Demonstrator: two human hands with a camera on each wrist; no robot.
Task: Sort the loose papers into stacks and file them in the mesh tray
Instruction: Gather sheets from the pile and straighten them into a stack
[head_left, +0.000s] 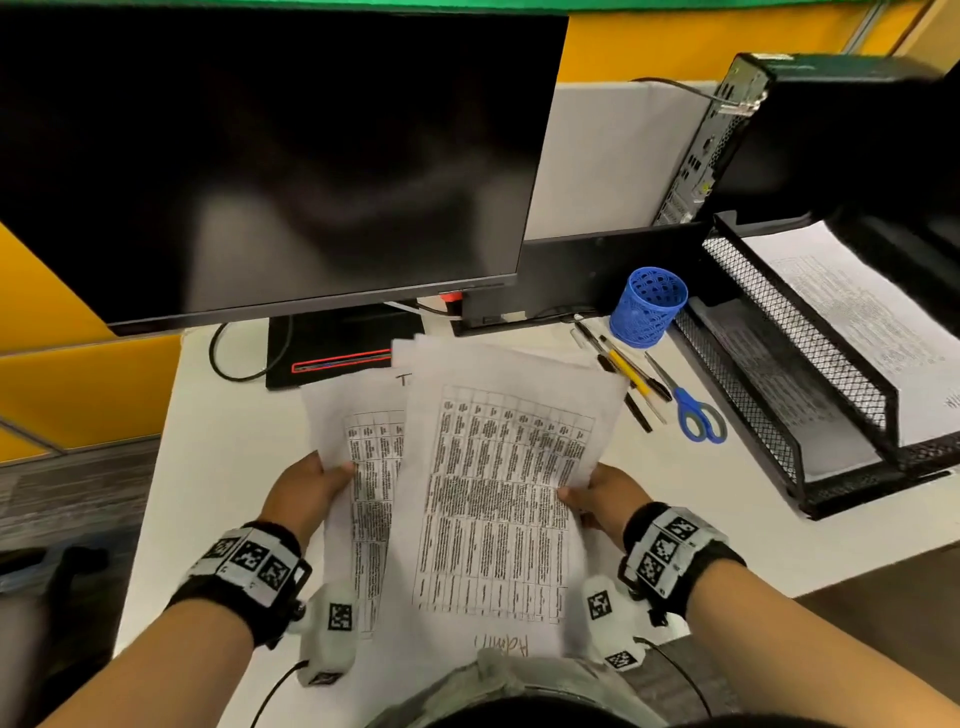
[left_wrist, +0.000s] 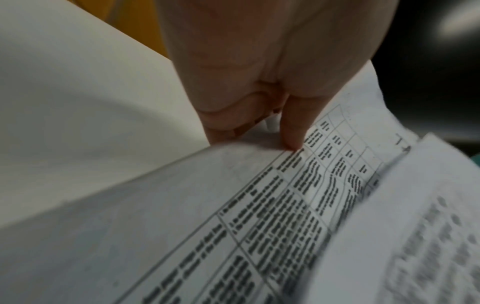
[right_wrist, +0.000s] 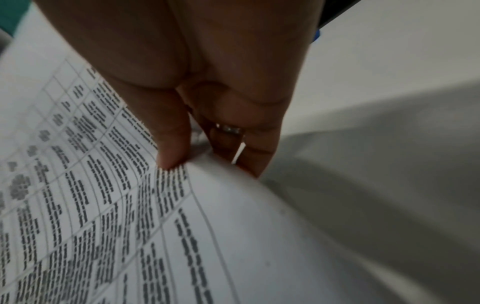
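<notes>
A fanned bundle of printed sheets with table text (head_left: 488, 493) is held above the white desk (head_left: 223, 441) in front of me. My left hand (head_left: 317, 483) pinches the left sheets (left_wrist: 272, 216) at their edge, thumb on top. My right hand (head_left: 592, 493) pinches the right edge of the top sheet (right_wrist: 130, 216), thumb on the print and fingers underneath. The black mesh tray (head_left: 789, 332) with two tiers stands at the right; its upper tier holds a printed stack (head_left: 857, 312), and paper lies in the lower tier.
A large dark monitor (head_left: 260, 156) fills the back of the desk. A blue mesh pen cup (head_left: 648, 305), several pens (head_left: 628, 369) and blue-handled scissors (head_left: 691, 410) lie between the papers and the tray. A black computer case (head_left: 779, 135) stands behind the tray.
</notes>
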